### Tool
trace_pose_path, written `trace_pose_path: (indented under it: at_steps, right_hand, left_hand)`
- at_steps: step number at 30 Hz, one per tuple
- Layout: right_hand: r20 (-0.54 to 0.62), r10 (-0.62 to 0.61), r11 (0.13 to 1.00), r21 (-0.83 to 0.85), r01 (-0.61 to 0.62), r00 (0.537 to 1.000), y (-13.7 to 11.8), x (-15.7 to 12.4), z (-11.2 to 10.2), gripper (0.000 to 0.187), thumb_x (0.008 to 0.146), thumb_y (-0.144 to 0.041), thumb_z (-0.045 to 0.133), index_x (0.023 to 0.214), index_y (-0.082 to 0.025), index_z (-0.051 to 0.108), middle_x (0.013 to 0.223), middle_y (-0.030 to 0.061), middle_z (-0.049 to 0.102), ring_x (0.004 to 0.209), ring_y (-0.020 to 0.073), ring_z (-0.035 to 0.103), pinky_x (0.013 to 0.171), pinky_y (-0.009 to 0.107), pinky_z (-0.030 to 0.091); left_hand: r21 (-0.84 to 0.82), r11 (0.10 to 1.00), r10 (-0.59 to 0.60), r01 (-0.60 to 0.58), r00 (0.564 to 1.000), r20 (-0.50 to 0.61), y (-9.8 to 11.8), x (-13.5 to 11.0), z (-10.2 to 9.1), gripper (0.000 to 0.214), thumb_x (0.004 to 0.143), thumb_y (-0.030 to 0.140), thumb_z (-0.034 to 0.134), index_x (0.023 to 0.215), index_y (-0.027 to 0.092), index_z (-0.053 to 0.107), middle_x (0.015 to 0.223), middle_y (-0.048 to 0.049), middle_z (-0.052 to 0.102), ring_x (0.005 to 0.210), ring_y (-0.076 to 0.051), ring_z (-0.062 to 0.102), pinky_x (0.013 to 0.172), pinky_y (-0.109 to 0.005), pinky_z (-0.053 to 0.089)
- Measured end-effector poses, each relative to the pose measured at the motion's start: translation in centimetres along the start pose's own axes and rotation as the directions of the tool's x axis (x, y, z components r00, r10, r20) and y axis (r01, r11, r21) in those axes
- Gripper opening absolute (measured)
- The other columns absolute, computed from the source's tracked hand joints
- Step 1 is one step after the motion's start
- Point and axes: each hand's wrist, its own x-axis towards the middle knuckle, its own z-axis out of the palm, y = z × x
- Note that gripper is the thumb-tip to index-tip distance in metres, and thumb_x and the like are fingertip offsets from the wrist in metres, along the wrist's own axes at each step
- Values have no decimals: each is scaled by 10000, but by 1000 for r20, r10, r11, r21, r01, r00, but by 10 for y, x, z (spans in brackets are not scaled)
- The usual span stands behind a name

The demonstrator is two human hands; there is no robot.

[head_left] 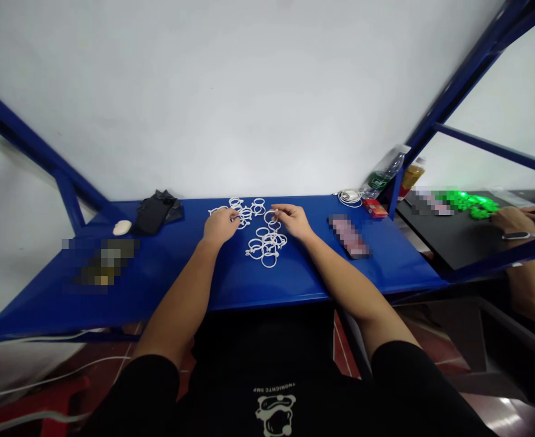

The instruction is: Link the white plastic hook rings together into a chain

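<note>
A black shirt and two bare forearms fill the foreground. At twelve o'clock, the left hand [220,226] and right hand [294,220] each pinch a thin ring from the white rings [265,243] scattered on the blue table [194,285]. The rings look light, stiff and slippery, best pinched at the rim. A black cloth [156,211] lies at eleven o'clock, against a white wall.

Blue table [231,285] spans mid-frame. White rings [260,233] scattered centre; black cloth [156,211] and pale oval object [122,227] upper left. Coiled white cable [350,196] and red box [375,208] upper right.
</note>
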Motion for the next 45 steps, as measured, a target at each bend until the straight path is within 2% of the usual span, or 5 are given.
trace_pose_path:
  at_steps: [13,24,32,38,45]
  right_hand:
    - [-25,-18,999,-40,17,1000,-2,1,-3,283,789,-358,689,970,-185,821,797,29,786,674,155,677,683,293,565]
    - [-93,-92,977,-202,71,991,-10,-1,-7,256,727,-218,569,779,-194,819,751,29,779,718,189,712,688,292,559]
    - [94,-173,897,-395,196,981,-10,-10,-3,352,814,-201,567,1030,-191,845,845,20,787,678,152,651,680,274,518]
    - [409,-224,741,-518,427,885,-17,-13,-1,324,914,-163,568,1097,-195,833,1069,61,817,953,210,718,952,358,536]
    - [298,-88,636,-718,284,950,-8,6,1,344,969,-156,564,1230,-156,787,1163,106,783,1055,226,700,989,351,526]
  left_hand:
    - [-21,998,57,-55,994,98,4,-5,18,294,929,251,676,1202,261,783,1074,-83,799,1034,-297,731,929,-395,567]
    - [-166,982,65,-86,990,-129,28,-9,0,282,1058,342,535,1160,214,764,1104,-92,794,1040,-263,739,942,-361,552]
    - [-300,950,38,-88,985,-168,42,-15,2,229,1008,334,590,1119,220,755,1040,-54,809,812,-199,734,822,-323,570]
    - [-236,960,102,-148,975,-199,50,-19,-1,211,951,272,611,1047,204,786,1022,-51,783,680,-161,631,791,-316,548]
    - [-258,949,142,-181,976,-163,47,-19,5,216,897,198,632,1034,206,798,967,-35,774,700,-164,632,776,-307,539]
